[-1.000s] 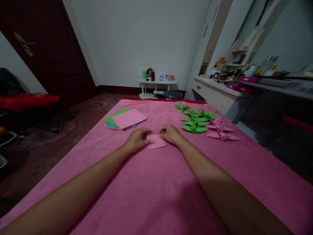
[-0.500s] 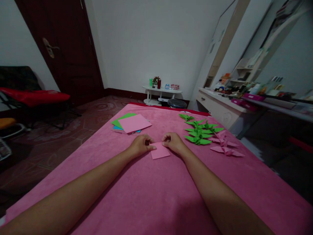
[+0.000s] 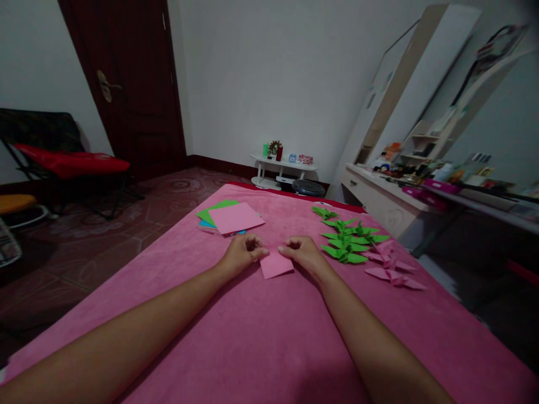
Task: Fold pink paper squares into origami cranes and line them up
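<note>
A small folded piece of pink paper (image 3: 277,266) lies on the pink cloth between my hands. My left hand (image 3: 244,253) pinches its upper left corner between thumb and fingers. At the upper right corner, my right hand (image 3: 300,251) grips the paper the same way. Beyond my left hand rests a stack of square paper sheets, with a pink sheet (image 3: 237,217) on top and a green sheet (image 3: 208,215) and blue edges showing beneath. To the right of my right hand sit several green paper cranes (image 3: 344,251) and pink paper cranes (image 3: 394,277).
The pink cloth (image 3: 236,336) covers the whole work surface. Past its far edge stands a low white table (image 3: 282,163) with small items. A cluttered dressing table (image 3: 379,191) is at the right, and a red chair (image 3: 80,164) at the left.
The camera view has tilted and shifted slightly, so the surroundings sit a little lower and further right. Both hands keep hold of the pink paper, with the right fingers slightly moved along its top edge.
</note>
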The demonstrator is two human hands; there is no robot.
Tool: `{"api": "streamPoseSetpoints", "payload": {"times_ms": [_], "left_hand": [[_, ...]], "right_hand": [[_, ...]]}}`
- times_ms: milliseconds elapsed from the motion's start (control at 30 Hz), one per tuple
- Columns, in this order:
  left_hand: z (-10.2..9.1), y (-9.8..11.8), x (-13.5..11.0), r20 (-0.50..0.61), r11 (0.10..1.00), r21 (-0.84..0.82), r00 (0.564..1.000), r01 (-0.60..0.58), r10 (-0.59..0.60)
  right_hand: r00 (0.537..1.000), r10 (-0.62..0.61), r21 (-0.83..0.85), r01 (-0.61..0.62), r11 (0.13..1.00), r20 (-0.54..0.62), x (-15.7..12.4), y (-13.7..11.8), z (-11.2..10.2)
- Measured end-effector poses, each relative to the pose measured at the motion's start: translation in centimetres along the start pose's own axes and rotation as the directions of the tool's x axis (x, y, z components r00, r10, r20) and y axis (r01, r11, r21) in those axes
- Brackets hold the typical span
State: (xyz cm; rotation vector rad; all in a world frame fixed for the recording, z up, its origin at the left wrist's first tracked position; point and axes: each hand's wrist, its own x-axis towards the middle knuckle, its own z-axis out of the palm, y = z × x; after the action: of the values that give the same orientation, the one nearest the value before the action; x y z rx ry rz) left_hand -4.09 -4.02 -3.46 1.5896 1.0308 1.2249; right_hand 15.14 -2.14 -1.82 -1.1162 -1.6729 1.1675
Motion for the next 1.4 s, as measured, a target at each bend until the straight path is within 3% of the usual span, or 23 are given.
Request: {"api": "streamPoseSetpoints", "payload": {"times_ms": [67,200,267,333,433,567,733,833,933,1033,1167,1300,1400], "left_hand": [[-0.1,0.4,-0.1,0.041,0.998,-0.06,0.999,0.01,-0.008],[-0.3,1.2,-0.5,0.18,0.999,0.013,0.983,0.032,-0.034],[-0.2,1.6,-0.7,0.134,0.997,0.004,0.988,0.072,-0.072],[0.1,1.9,-0.9,-0.002,0.99,-0.096,0.995,0.1,-0.101],[0.5,2.0,-1.0,-0.164,0.928,-0.35,0.967,0.128,-0.195],[0.8,1.8,-1.1,-0.132,0.833,-0.526,0.951,0.172,-0.28],[1.0,2.1,-1.4,-0.014,0.834,-0.49,0.954,0.253,-0.298],[0.7,2.3,-1.2,-0.039,0.876,-0.441,0.971,0.195,-0.236],[0.0,2.4,-0.7,-0.108,0.906,-0.413,0.983,0.093,-0.15],[-0.4,2.6,-0.4,-0.064,0.976,-0.207,0.994,0.071,-0.086],[0.1,2.9,-0.8,0.114,0.998,0.059,0.994,0.0,-0.007],[0.6,2.7,-1.1,0.16,0.998,0.053,0.987,-0.02,0.011],[0.4,2.4,-1.0,0.138,0.999,0.033,0.99,-0.005,0.0]], "right_hand": [[0.999,-0.039,0.022,0.039,0.999,-0.017,-0.1,-0.3,0.0],[0.996,-0.09,0.003,0.09,0.996,-0.009,-0.2,-1.1,0.2],[0.987,-0.125,0.009,0.127,0.992,-0.099,-0.1,-1.6,0.5],[0.973,-0.13,0.059,0.144,0.988,-0.189,-0.1,-1.9,1.0],[0.983,-0.084,0.137,0.107,0.985,-0.163,-0.3,-2.0,2.1],[0.986,-0.078,0.151,0.101,0.983,-0.15,-0.7,-1.6,3.6],[0.961,-0.078,0.083,0.103,0.991,-0.266,-0.8,-1.3,3.3],[0.977,-0.063,0.046,0.074,0.996,-0.202,-0.7,-1.5,2.0],[1.0,0.02,0.037,-0.02,0.999,-0.018,-0.9,-2.3,0.9],[0.988,0.069,-0.064,-0.06,0.996,0.136,-1.4,-3.3,0.5],[0.964,0.035,-0.284,0.043,0.958,0.265,-1.9,-4.3,0.8],[0.953,-0.069,-0.424,0.195,0.884,0.295,-2.0,-4.6,1.0],[0.954,-0.111,-0.501,0.243,0.831,0.277,-2.1,-4.7,0.9]]}}
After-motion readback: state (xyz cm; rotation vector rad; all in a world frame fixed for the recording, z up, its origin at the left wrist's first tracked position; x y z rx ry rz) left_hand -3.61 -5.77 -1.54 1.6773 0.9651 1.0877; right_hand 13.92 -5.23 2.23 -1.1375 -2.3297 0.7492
